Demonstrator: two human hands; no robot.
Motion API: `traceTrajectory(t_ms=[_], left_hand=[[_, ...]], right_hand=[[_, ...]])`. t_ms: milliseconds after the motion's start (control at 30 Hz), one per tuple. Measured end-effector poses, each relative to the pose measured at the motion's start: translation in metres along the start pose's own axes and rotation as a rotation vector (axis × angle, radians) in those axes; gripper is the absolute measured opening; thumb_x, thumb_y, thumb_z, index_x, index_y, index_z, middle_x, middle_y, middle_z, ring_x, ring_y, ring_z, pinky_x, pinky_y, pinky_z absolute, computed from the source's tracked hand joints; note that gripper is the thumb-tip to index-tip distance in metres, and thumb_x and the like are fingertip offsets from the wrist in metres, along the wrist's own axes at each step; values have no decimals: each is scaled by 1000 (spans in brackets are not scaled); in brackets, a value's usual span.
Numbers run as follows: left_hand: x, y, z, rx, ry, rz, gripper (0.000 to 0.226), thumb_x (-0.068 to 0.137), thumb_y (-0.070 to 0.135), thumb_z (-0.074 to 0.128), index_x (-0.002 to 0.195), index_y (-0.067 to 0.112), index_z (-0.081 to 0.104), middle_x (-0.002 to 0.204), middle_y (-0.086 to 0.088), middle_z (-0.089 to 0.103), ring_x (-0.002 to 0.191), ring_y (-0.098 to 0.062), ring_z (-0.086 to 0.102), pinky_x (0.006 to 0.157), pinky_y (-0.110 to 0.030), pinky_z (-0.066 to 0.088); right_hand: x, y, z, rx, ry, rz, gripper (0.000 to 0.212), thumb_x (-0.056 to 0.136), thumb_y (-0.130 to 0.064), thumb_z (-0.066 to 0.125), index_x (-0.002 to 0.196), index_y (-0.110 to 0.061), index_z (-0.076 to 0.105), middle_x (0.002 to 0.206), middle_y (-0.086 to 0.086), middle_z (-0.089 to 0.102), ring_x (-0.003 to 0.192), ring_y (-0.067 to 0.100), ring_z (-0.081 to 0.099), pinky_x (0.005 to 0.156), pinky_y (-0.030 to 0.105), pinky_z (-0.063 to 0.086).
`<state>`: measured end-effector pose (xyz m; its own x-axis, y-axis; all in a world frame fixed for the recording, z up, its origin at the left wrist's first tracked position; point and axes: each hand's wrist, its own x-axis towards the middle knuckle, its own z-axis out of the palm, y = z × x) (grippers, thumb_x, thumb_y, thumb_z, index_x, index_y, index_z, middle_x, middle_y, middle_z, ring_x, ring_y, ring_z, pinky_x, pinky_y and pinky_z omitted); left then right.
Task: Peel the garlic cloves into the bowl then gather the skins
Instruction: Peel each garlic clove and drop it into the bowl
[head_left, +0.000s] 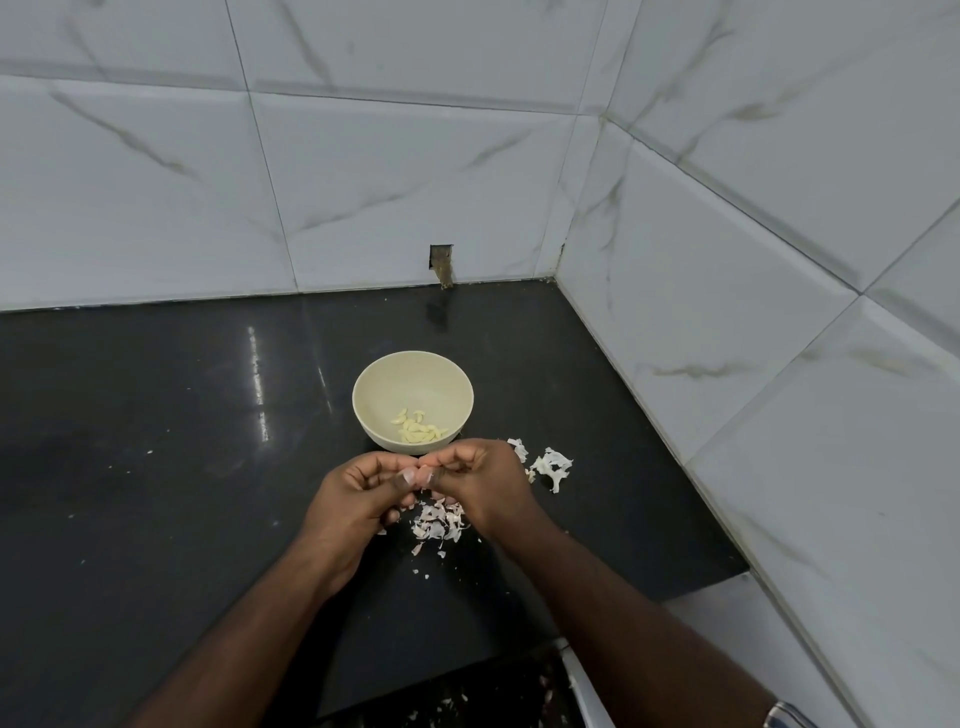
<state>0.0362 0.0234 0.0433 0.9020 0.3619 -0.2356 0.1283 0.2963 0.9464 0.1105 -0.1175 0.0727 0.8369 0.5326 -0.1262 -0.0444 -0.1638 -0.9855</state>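
Observation:
A cream bowl (374, 384) stands on the black counter and holds several peeled garlic cloves (418, 431). Just in front of it my left hand (358, 499) and my right hand (480, 480) meet, fingers curled, pinching a small garlic clove (420, 474) between the fingertips. The clove is mostly hidden by my fingers. A loose pile of papery skins (439, 522) lies on the counter under my hands. More skins (550, 465) lie to the right of the bowl.
The black counter (156, 441) ends at tiled walls behind and on the right, forming a corner. A small hole in the back wall (441, 260) sits above the counter. Skin scraps (447, 706) lie near the counter's front edge.

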Motion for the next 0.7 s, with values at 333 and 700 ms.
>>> traceTrajectory(t_ms=[333,700], left_hand=[[1,-1,-2,-32,-3,-32,11,85,13,72,92,5,76,75,-15,62,60,-13,47,52,-23,35],[-2,3,3,-56,-29,14,16,81,12,71,90,-1,74,76,-20,65,62,-15,51,50,-19,40]], right_hand=[[-2,-6,0,17,-18,1,15,85,-2,75,86,-17,76,74,2,75,67,11,68,66,25,55],[-1,-4,-1,121,-32,70,7,84,5,72,89,1,71,68,12,68,56,10,61,55,22,47]])
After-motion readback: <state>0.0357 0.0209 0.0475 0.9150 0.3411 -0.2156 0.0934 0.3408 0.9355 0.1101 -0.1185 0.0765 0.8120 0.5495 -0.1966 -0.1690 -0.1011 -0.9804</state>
